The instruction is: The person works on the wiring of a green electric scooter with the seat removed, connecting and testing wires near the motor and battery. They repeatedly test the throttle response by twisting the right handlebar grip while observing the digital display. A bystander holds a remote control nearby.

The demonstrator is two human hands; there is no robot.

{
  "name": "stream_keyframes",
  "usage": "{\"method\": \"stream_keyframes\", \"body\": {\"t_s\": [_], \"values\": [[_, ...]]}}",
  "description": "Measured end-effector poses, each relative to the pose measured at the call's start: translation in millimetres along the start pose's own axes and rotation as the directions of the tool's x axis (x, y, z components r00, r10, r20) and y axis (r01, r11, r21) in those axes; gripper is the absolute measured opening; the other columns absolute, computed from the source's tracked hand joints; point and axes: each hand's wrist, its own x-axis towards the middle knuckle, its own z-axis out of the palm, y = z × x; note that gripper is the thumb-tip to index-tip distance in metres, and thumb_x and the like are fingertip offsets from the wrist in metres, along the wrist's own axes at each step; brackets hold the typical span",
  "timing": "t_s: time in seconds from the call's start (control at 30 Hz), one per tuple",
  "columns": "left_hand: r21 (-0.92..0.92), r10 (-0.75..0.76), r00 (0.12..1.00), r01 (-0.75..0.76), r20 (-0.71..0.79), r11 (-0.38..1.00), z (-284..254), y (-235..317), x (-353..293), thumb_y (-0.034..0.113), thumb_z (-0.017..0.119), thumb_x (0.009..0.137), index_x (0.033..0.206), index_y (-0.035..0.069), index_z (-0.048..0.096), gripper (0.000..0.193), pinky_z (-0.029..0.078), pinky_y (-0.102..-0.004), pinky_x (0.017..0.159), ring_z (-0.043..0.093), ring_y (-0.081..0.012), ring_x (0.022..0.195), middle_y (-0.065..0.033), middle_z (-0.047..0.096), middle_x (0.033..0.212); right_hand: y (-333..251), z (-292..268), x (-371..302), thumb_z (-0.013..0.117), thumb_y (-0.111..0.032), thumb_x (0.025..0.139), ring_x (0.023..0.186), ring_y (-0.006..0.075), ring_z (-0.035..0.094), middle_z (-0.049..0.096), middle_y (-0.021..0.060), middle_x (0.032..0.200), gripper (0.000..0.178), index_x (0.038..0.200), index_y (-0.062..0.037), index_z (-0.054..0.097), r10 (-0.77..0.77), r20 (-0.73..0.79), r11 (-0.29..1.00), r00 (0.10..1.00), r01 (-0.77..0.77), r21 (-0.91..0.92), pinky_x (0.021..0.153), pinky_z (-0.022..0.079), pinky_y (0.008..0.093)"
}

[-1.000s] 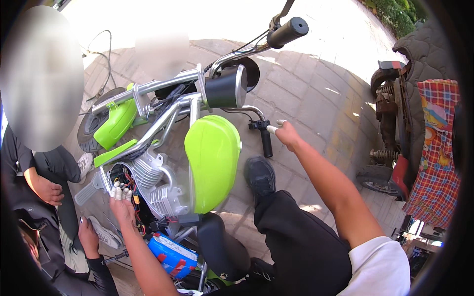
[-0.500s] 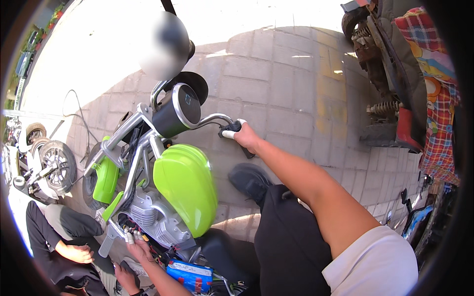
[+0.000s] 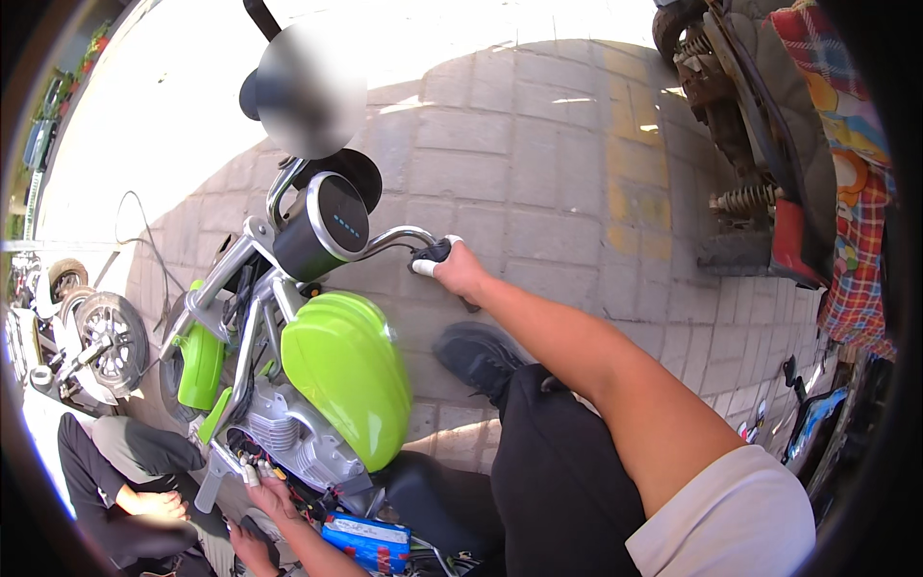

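Observation:
A small motorcycle with a lime-green tank (image 3: 346, 373) stands in front of me, its handlebar (image 3: 396, 234) at the far side. My right hand (image 3: 456, 269), with white-covered fingertips, is closed round the black right handlebar grip (image 3: 432, 254). Low on the bike's left side, my left hand (image 3: 273, 492), also with white fingertips, has its fingers bent among coloured wires (image 3: 252, 452) beside the silver engine (image 3: 298, 433). A blue battery pack (image 3: 367, 541) with red tape lies beside my left forearm. On the round display (image 3: 341, 212), a row of blue marks is lit.
Another person's hands (image 3: 154, 503) are at the lower left, close to the bike. Dismounted wheels (image 3: 111, 332) and vehicle parts stand far left. On the right is a vehicle with a red part (image 3: 794, 245) and checked cloth (image 3: 854, 298). Paving (image 3: 548, 192) surrounds the bike.
The display has switched from one small outline mark to a row of blue marks. The bike sits slightly further left in view. Both my hands stay at the same places on it.

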Motion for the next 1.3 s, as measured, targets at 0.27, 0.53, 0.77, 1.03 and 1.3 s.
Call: {"method": "stream_keyframes", "body": {"t_s": [0.27,0.53,0.77,1.03,1.3], "values": [[0.001,0.01,1.0,-0.011,0.012,1.0,4.0,0.2,-1.3,0.008,0.057,0.099,0.125,-0.001,0.058,0.028,0.051,-0.0273,0.085,0.061,-0.0141,0.094,-0.008,0.065,0.111,3.7,-1.5,3.8,0.088,-0.032,0.071,0.09,0.0187,0.058,0.064,0.0106,0.097,0.053,0.102,0.0003,0.058,0.013,0.016,1.0,1.0,-0.014,0.014,0.08,0.049,0.0345],[0.003,0.0,0.999,0.0,0.05,1.0,-0.8,2.9,1.8,0.009,0.058,0.099,0.127,-0.001,0.057,0.03,0.051,-0.028,0.088,0.061,-0.0146,0.097,-0.008,0.065,0.113,22.8,-34.6,15.5,0.071,-0.01,0.088,0.093,0.0177,0.059,0.064,0.0088,0.103,0.034,0.117,0.0051,0.062,0.051,0.389,0.971,0.92,-0.137,0.196,0.083,0.049,0.0338],[0.01,-0.015,0.999,0.014,0.044,1.0,-2.9,-1.8,3.8,0.01,0.058,0.099,0.127,-0.001,0.057,0.03,0.05,-0.029,0.09,0.06,-0.0144,0.101,-0.0071,0.063,0.118,33.1,-40.2,20.2,0.076,-0.011,0.083,0.091,0.0214,0.063,0.067,0.0138,0.099,0.036,0.11,0.008,0.064,0.155,0.337,0.987,0.929,-0.159,-0.015,0.08,0.052,0.0361],[0.007,-0.01,1.0,0.01,-0.003,1.0,-4.1,-1.4,0.6,0.009,0.058,0.099,0.128,0.0,0.057,0.031,0.05,-0.0279,0.088,0.059,-0.0131,0.1,-0.0069,0.062,0.119,10.7,-26.5,-0.1,0.087,-0.022,0.073,0.103,0.0339,0.063,0.064,0.0232,0.111,0.063,0.117,0.0071,0.054,0.147,0.077,0.942,0.986,-0.116,-0.314,0.087,0.05,0.0419],[-0.011,-0.017,1.0,0.017,0.005,1.0,6.7,2.0,-4.9,0.009,0.058,0.099,0.126,0.0,0.057,0.028,0.052,-0.0269,0.085,0.061,-0.0131,0.095,-0.0068,0.064,0.115,9.6,-27.0,0.8,0.087,-0.023,0.072,0.105,0.0349,0.063,0.064,0.0235,0.112,0.061,0.114,0.0065,0.055,0.132,0.065,0.924,0.989,-0.1,-0.369,0.088,0.05,0.0425]]}}
